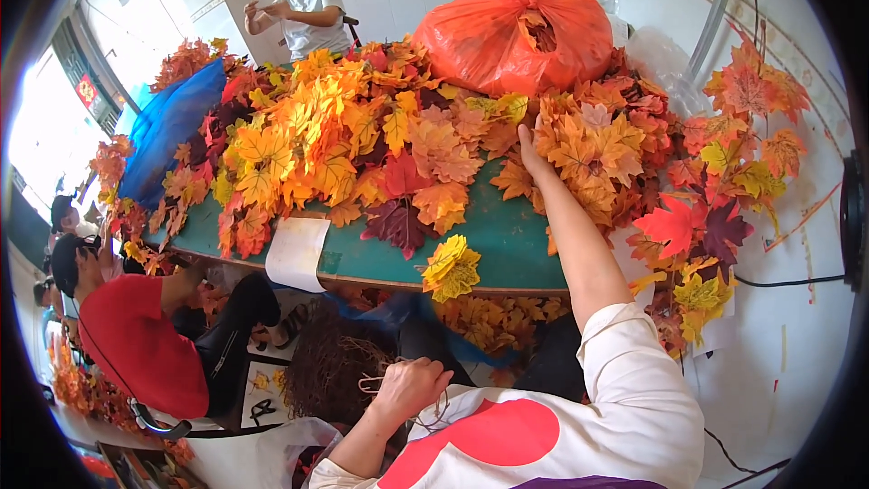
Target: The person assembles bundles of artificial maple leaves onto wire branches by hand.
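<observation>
From my station I read the left hand [413, 388], near, grip clamped on thin brown stems [369, 384]. The right hand [530, 147] extends into orange leaves [593, 158], right on the green desk [516, 249]; I cannot tell its grip.

Daylight pours through a glaring, blown-out window [43, 118] beyond the left end of the green table [380, 258], whose near edge bows under fisheye distortion within a black rim.

Orange leaves [588, 158] heaped on grn tbl [516, 249]; thin brn stems [369, 389] in L hand [415, 389]
</observation>
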Motion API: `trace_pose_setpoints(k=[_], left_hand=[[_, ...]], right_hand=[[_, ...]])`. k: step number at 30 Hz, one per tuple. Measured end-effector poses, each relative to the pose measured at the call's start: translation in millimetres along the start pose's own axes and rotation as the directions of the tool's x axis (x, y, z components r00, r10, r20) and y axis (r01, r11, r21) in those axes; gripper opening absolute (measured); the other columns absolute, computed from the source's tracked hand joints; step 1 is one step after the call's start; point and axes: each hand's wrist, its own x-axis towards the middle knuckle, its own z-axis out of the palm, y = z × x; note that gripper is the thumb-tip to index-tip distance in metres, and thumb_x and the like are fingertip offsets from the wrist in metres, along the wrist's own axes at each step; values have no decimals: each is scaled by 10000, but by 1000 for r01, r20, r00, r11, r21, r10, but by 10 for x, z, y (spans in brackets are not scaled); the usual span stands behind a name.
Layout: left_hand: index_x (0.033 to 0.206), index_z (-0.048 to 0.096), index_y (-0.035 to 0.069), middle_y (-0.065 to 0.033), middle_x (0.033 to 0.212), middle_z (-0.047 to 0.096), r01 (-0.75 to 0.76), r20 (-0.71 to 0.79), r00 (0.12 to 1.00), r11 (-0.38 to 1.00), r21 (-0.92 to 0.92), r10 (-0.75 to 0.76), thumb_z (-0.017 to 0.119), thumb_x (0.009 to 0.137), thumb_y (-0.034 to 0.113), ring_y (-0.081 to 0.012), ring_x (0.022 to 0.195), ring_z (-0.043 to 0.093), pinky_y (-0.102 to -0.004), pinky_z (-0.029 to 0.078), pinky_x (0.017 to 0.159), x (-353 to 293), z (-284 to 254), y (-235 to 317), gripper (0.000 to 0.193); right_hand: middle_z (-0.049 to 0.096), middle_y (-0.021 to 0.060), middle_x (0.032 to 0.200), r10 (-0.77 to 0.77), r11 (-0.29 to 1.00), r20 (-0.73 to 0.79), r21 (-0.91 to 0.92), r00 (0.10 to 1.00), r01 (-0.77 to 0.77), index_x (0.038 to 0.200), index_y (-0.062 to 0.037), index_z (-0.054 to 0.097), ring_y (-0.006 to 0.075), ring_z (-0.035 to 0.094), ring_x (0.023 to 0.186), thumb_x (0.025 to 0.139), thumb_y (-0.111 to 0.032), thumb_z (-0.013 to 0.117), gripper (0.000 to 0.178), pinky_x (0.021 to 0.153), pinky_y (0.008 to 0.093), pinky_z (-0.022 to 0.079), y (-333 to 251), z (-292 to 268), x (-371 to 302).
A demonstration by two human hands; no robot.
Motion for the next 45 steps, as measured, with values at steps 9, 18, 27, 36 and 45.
trace_pose_setpoints(k=[9,18,27,36,45], left_hand=[[672,598,49,-103,617,584,-40,-14,999,999,-33,40,578,807,290,-291,565,594,-374,489,520,100,119,12,277],[666,591,45,-121,611,576,-39,-28,999,998,-57,37,595,786,277,-309,560,583,-397,475,503,102,169,-58,261],[681,605,43,-121,606,579,40,2,999,986,-159,-40,587,795,283,-305,563,586,-390,475,494,104,170,-224,266],[883,636,3,-180,824,632,296,59,955,907,-300,-292,542,819,256,-352,729,605,-429,488,647,267,127,-313,277],[929,627,29,-168,868,626,302,294,933,897,-322,-208,493,848,270,-359,787,587,-438,463,710,798,178,-647,288]], right_hand=[[118,86,1478,116,957,145,248,983,-149,1426,-111,79,247,133,1351,917,-478,379,696,1066,351,174,290,-21,210],[295,193,1397,-262,873,526,-229,809,431,1306,-63,400,336,342,1255,884,-322,500,505,1020,366,300,-923,-258,-150],[587,204,1033,-624,775,-285,-347,728,529,1032,0,576,334,554,994,818,-96,496,247,852,374,438,-1384,-713,1546],[424,277,1261,160,549,-54,-825,986,-134,1284,-42,392,372,518,1076,808,-165,532,511,895,424,439,-416,-197,2661],[472,200,1236,-583,-355,346,-922,736,152,1263,1,409,330,460,1151,846,-240,393,482,895,457,395,2209,-1260,4189]])
